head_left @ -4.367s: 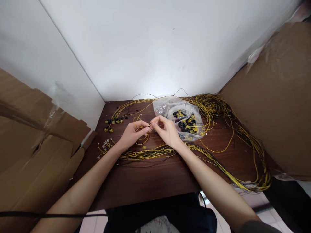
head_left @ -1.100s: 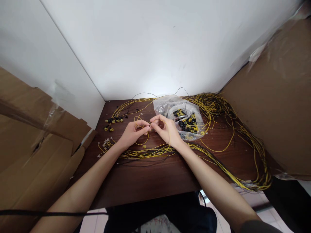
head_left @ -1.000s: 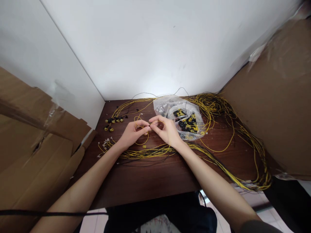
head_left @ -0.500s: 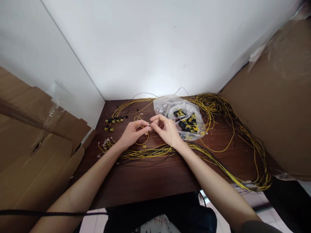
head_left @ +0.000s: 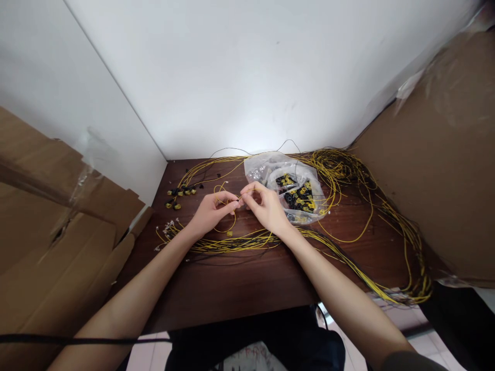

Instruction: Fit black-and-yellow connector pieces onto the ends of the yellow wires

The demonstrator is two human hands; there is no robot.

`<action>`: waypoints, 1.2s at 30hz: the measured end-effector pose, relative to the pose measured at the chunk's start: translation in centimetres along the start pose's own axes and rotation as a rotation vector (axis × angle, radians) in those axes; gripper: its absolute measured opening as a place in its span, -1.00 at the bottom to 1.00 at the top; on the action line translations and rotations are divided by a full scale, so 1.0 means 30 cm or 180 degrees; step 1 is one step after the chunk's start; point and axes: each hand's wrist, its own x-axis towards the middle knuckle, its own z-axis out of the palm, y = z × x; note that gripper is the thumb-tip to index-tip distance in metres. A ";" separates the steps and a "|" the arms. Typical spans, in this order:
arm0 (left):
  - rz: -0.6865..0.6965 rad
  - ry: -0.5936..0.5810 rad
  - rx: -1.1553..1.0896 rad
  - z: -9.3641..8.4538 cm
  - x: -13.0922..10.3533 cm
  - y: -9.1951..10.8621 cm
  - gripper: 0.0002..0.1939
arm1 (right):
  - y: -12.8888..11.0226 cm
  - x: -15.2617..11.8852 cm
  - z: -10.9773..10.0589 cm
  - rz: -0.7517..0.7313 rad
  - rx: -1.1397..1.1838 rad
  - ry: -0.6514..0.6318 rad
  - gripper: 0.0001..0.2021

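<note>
Above the table's middle, my left hand (head_left: 211, 210) and my right hand (head_left: 266, 206) meet fingertip to fingertip. The left thumb and forefinger pinch a small black piece (head_left: 237, 200), mostly covered by the fingers. My right hand pinches a thin yellow wire (head_left: 234, 220), whose loop hangs around and below the left fingertips. Just under that loop lies a small yellow cap (head_left: 229, 234). Beside my right hand, a clear plastic bag (head_left: 255, 166) holds many black and yellow connector pieces (head_left: 299, 197).
A bundle of yellow and black wires (head_left: 232, 244) runs across the table (head_left: 216, 293) beneath my forearms. Several wired connectors (head_left: 181, 191) lie at the back left, and a wire coil (head_left: 334, 164) at the back right. Cardboard (head_left: 441, 154) stands on the right, more cardboard (head_left: 58, 247) on the left.
My right fingers have closed in slightly around the wire by the left fingertips. The wire loop that lay over my right wrist no longer shows there. The left hand stays nearly still.
</note>
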 end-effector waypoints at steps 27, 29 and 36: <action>0.0016 0.0047 0.0048 0.001 0.001 0.002 -0.82 | 0.005 0.000 -0.001 -0.0250 -0.0307 -0.0074 -0.92; 0.0012 0.0043 0.0031 0.001 0.001 -0.001 -0.82 | -0.001 0.000 -0.004 -0.0141 -0.0288 -0.0076 -0.92; 0.0020 -0.0017 -0.0031 0.000 0.002 -0.003 -0.80 | -0.003 -0.002 -0.005 0.0030 -0.0083 -0.0045 -0.93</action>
